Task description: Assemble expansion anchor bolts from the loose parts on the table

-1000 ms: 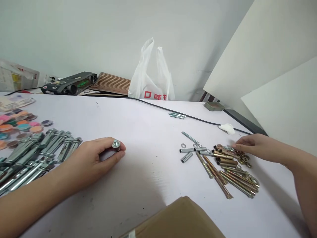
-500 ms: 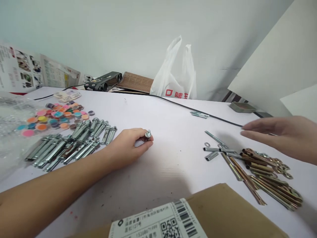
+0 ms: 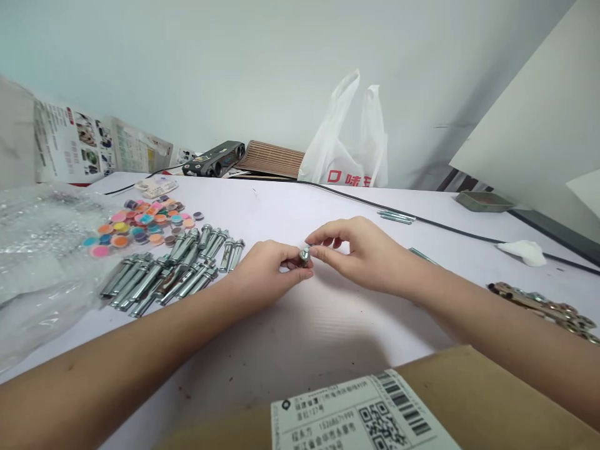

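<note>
My left hand grips an expansion bolt in a closed fist, with only its threaded end and washer sticking out past the fingers. My right hand meets it from the right, thumb and forefinger pinched on the tip of that bolt; what small part they hold there is hidden. A pile of finished silver bolts lies just left of my left hand. Loose brass-coloured bolts, sleeves and washers lie at the right.
Coloured round discs and a bubble-wrap bag lie at the left. A cardboard box with a shipping label sits at the near edge. A black cable, white plastic bag, small tray and white wad lie behind.
My right hand left the pile of loose parts and swung left to meet the bolt in my left hand. The view turned left and down.
</note>
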`<state>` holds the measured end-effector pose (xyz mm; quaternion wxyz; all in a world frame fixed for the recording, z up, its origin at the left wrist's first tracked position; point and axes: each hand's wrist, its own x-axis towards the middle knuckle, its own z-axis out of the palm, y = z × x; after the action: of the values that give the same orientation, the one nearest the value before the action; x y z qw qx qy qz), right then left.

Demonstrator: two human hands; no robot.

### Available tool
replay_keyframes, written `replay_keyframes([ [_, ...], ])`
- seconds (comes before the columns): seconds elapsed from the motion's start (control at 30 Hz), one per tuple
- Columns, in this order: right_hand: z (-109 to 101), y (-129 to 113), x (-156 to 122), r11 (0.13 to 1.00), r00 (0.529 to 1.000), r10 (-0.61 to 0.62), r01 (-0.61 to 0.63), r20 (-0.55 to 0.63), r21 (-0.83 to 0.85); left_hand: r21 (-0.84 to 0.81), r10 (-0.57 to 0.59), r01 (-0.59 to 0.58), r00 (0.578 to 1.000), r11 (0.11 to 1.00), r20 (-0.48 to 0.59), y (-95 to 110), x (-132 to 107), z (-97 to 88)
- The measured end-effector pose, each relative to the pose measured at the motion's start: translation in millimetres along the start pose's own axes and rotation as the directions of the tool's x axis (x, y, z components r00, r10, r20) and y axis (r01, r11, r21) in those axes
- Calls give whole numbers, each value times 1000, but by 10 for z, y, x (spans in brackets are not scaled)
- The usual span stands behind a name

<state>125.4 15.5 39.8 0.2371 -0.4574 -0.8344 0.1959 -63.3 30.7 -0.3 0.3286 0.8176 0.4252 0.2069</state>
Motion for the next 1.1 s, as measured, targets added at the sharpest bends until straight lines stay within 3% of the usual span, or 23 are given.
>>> replay_keyframes([
  [0.13, 17, 34, -39, 992, 999, 13, -7, -49, 129, -6, 4, -4, 1000, 1000, -2, -1, 10, 1],
  [0.3, 57, 6, -45, 985, 988, -16, 43, -153, 170, -7, -7, 7, 1000, 1000, -5, 2, 7, 1],
  [0.53, 50, -19, -32, 987, 993, -109, 114, -45, 115, 11, -18, 18, 999, 1000, -29, -1, 9, 17],
  [0.8, 154, 61, -57, 995, 988, -1, 16, -152, 98, 55, -2, 4, 999, 998, -44, -22, 12, 26],
  [0.97, 135, 88, -95, 988, 985, -131, 139, -112, 69, 44, -14, 15, 1000, 999, -19, -19, 7, 5],
  [1.03, 94, 71, -115, 983, 975, -160, 172, -154, 69, 4, -21, 21, 1000, 1000, 0, 1, 8, -7],
  [1.1, 61, 49, -126, 987, 965, -103, 129, -241, 91, -36, -29, 29, 999, 999, 15, 19, 12, -13],
])
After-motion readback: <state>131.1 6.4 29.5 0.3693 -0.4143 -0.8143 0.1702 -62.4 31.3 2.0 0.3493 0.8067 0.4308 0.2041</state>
